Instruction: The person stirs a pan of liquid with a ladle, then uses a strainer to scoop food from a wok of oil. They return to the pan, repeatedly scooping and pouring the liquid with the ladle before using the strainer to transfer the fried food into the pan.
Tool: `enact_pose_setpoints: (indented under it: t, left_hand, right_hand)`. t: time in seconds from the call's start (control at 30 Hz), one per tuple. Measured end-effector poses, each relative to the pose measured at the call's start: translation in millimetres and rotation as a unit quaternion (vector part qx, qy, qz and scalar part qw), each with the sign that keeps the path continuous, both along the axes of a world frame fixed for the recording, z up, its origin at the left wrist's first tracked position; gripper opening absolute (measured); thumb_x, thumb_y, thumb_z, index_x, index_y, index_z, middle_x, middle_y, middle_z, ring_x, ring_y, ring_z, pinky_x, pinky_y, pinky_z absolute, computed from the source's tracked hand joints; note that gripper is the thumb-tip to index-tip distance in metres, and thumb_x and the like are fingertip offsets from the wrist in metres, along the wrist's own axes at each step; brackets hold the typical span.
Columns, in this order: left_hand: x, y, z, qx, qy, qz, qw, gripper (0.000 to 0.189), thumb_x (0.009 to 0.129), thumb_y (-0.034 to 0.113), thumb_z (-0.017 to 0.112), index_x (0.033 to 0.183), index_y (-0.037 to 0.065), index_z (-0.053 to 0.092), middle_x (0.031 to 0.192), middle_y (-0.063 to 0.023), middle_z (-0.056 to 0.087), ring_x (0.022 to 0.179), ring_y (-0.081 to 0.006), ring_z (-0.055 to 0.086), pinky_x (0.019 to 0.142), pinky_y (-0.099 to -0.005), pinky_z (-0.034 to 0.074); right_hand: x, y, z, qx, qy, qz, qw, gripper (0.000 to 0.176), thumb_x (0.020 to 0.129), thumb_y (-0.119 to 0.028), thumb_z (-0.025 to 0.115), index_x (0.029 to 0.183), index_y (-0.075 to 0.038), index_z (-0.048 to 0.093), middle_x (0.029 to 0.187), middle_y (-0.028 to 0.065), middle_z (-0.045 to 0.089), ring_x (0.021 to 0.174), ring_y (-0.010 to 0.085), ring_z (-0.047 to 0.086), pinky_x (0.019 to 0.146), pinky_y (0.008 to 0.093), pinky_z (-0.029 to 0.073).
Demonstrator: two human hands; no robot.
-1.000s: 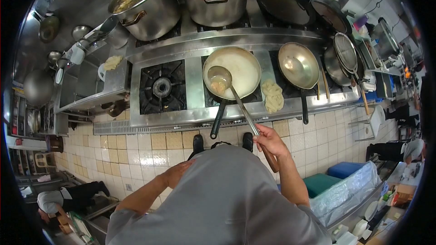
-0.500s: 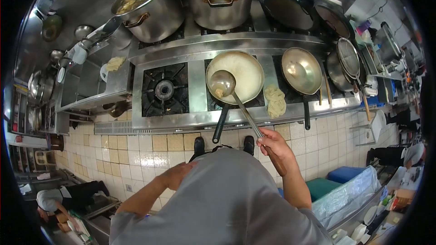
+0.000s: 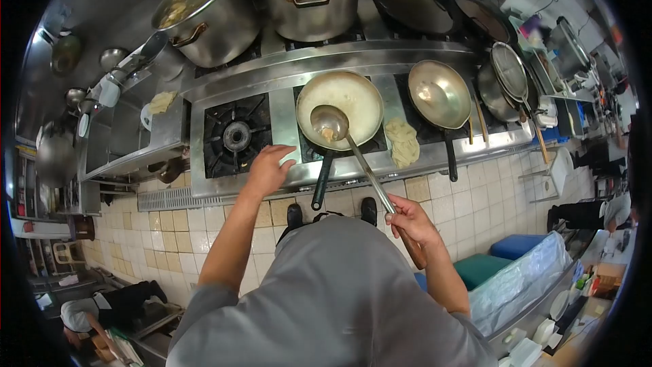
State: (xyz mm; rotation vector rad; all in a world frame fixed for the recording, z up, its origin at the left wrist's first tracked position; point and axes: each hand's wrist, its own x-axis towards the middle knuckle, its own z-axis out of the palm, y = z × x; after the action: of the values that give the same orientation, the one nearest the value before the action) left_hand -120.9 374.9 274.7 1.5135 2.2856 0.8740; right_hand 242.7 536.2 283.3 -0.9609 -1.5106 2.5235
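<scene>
My right hand (image 3: 413, 221) is wrapped round the handle of a long ladle (image 3: 365, 171). The ladle's bowl hangs over a frying pan (image 3: 361, 105) that holds a pale, creamy liquid and stands on the middle burner. A small brownish lump shows at the bowl's lower edge. My left hand (image 3: 269, 171) reaches out over the stove's front edge with nothing in it, fingers apart, left of the pan's black handle (image 3: 322, 181) and not touching it. Right of the pan lies a crumpled pale cloth (image 3: 402, 143).
A second frying pan (image 3: 440, 95) sits on the right burner, beside a strainer (image 3: 509, 71). The left burner (image 3: 236, 136) has a bare grate. Large stockpots (image 3: 309, 10) stand on the back range. Lined bins (image 3: 519, 285) are behind on the right; other people work at both sides.
My left hand has come up from beside my body to the stove, left of the pan handle. The right hand still holds the ladle over the pan. The view has shifted slightly.
</scene>
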Motion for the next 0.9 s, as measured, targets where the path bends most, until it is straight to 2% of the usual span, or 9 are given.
enact_pose_setpoints:
  t: [0.17, 0.23, 0.33, 0.47, 0.53, 0.63, 0.73, 0.9]
  left_hand:
    - [15.0, 47.1, -12.6, -0.007, 0.027, -0.007, 1.000, 0.028, 0.086, 0.016, 0.072, 0.112, 0.006, 0.072, 0.109, -0.0146, 0.070, 0.099, -0.0351, 0.064, 0.093, -0.0402, 0.050]
    - [21.8, 58.5, -11.9, -0.041, 0.037, 0.028, 0.998, 0.022, 0.085, 0.015, 0.072, 0.105, 0.007, 0.074, 0.102, -0.0123, 0.072, 0.094, -0.0339, 0.065, 0.090, -0.0402, 0.050]
    - [18.6, 72.7, -38.7, -0.034, 0.085, 0.012, 0.996, 0.015, 0.085, 0.015, 0.071, 0.097, 0.009, 0.076, 0.096, -0.0098, 0.072, 0.090, -0.0323, 0.064, 0.086, -0.0405, 0.051]
    - [17.4, 92.0, -57.9, -0.055, 0.133, 0.008, 0.990, 0.012, 0.086, 0.017, 0.066, 0.089, 0.011, 0.075, 0.092, -0.0086, 0.071, 0.092, -0.0299, 0.065, 0.085, -0.0395, 0.053]
    - [21.0, 101.4, -59.6, -0.061, 0.155, -0.004, 0.986, 0.013, 0.084, 0.013, 0.062, 0.084, 0.010, 0.075, 0.090, -0.0093, 0.071, 0.091, -0.0298, 0.066, 0.083, -0.0398, 0.054]
    - [23.6, 113.0, -61.5, -0.129, 0.195, -0.028, 0.972, 0.016, 0.082, 0.010, 0.059, 0.083, 0.010, 0.075, 0.092, -0.0098, 0.072, 0.094, -0.0288, 0.067, 0.081, -0.0400, 0.056]
    - [21.1, 119.9, -76.9, -0.127, 0.185, -0.008, 0.974, 0.017, 0.085, 0.016, 0.061, 0.083, 0.011, 0.076, 0.091, -0.0097, 0.073, 0.092, -0.0296, 0.067, 0.080, -0.0425, 0.055]
    - [22.6, 125.0, -83.4, -0.158, 0.197, -0.016, 0.967, 0.017, 0.084, 0.017, 0.061, 0.080, 0.010, 0.076, 0.087, -0.0113, 0.073, 0.092, -0.0299, 0.068, 0.078, -0.0438, 0.056]
  right_hand:
    - [3.7, -6.4, 8.0, 0.009, -0.008, 0.028, 1.000, 0.058, 0.092, 0.003, 0.062, 0.147, -0.004, 0.046, 0.079, 0.0003, 0.060, 0.057, 0.0081, 0.054, 0.050, 0.0230, 0.047]
    - [5.3, -9.7, 9.3, 0.009, -0.015, 0.024, 1.000, 0.058, 0.091, 0.003, 0.062, 0.147, -0.004, 0.046, 0.079, 0.0000, 0.060, 0.057, 0.0078, 0.054, 0.050, 0.0228, 0.047]
    - [7.3, -13.0, 5.4, 0.013, -0.018, 0.020, 1.000, 0.058, 0.091, 0.003, 0.062, 0.147, -0.003, 0.046, 0.078, -0.0003, 0.060, 0.057, 0.0076, 0.054, 0.050, 0.0225, 0.047]
    - [6.8, -12.9, 8.9, 0.033, -0.018, 0.028, 0.999, 0.058, 0.091, 0.003, 0.062, 0.146, -0.003, 0.046, 0.076, -0.0007, 0.060, 0.055, 0.0076, 0.054, 0.050, 0.0224, 0.046]
    - [8.1, -13.1, 8.0, 0.033, -0.016, 0.023, 0.999, 0.058, 0.091, 0.004, 0.062, 0.146, -0.003, 0.046, 0.075, -0.0009, 0.060, 0.054, 0.0076, 0.054, 0.049, 0.0224, 0.046]
    - [10.2, -12.2, 10.6, 0.031, -0.010, 0.023, 0.999, 0.058, 0.090, 0.004, 0.061, 0.146, -0.002, 0.046, 0.076, -0.0014, 0.060, 0.057, 0.0063, 0.055, 0.050, 0.0210, 0.046]
    - [12.8, -10.8, 14.2, 0.025, -0.010, 0.021, 0.999, 0.058, 0.090, 0.004, 0.060, 0.146, -0.001, 0.047, 0.078, -0.0019, 0.061, 0.060, 0.0048, 0.055, 0.051, 0.0197, 0.046]
    - [17.6, -8.0, 11.1, 0.018, 0.005, 0.011, 1.000, 0.056, 0.089, 0.004, 0.061, 0.144, -0.001, 0.048, 0.078, -0.0023, 0.061, 0.060, 0.0045, 0.055, 0.052, 0.0196, 0.046]
